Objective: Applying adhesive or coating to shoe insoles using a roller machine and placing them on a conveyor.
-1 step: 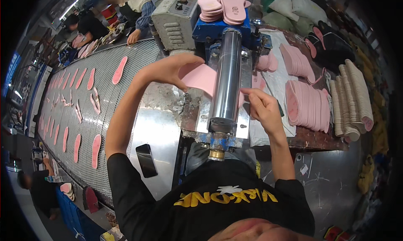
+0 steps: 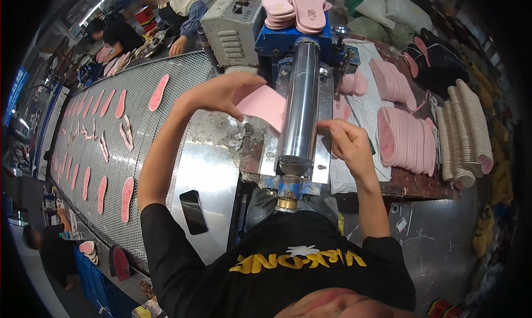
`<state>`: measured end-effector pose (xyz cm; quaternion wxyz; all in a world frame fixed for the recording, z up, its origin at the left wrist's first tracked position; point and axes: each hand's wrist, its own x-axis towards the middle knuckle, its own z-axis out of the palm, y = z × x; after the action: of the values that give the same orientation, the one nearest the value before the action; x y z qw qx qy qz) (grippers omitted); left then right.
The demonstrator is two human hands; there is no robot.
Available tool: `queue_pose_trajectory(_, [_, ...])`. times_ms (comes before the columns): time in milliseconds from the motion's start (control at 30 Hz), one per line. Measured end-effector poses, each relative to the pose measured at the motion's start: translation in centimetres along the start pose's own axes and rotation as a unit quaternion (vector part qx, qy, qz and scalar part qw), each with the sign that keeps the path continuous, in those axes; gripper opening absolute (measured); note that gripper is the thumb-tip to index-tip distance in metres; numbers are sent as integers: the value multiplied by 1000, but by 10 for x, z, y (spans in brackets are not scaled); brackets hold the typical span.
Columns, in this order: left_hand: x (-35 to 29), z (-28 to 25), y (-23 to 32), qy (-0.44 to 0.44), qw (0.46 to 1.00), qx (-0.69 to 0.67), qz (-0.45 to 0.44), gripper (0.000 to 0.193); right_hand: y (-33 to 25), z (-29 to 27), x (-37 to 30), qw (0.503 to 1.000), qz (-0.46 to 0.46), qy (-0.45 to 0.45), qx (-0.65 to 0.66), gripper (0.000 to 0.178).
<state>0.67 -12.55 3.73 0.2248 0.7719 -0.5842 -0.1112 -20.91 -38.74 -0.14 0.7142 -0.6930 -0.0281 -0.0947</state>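
Observation:
A pink insole [image 2: 260,106] bends up on the left side of a shiny metal roller [image 2: 301,102], its right end going in under the roller. My left hand [image 2: 215,93] is closed on its free end, thumb on the near side and fingers over the far edge. On the roller's other side is my right hand [image 2: 350,143], fingers curled and the index fingertip at the roller's edge. I see nothing between those fingers. The insole's end beneath the roller is hidden.
Pink insoles [image 2: 127,200] lie in rows on a mesh conveyor [image 2: 149,129] to the left. A phone [image 2: 193,212] rests on the metal tabletop. Stacked pink insoles [image 2: 407,140] and beige ones [image 2: 465,129] stand at right. Behind the roller is a grey control box [image 2: 231,32]. Co-workers are farther back.
The insole has shifted slightly left with my left hand. Its pink end, which showed right of the roller by my right fingertip, is out of sight now.

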Motion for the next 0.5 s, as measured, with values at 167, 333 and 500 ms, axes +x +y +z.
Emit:
queue_pose_trajectory(167, [-63, 26, -32, 49, 974, -202, -86, 89, 10, -17, -1, 999, -4, 47, -5, 29])
queue_pose_trajectory(333, [-127, 106, -31, 147, 703, -684, -127, 84, 31, -42, -14, 996, 44, 75, 37, 26])
queue_pose_trajectory(500, [-137, 169, -15, 309, 612, -721, -99, 68, 52, -60, -24, 992, 83, 81, 46, 26])
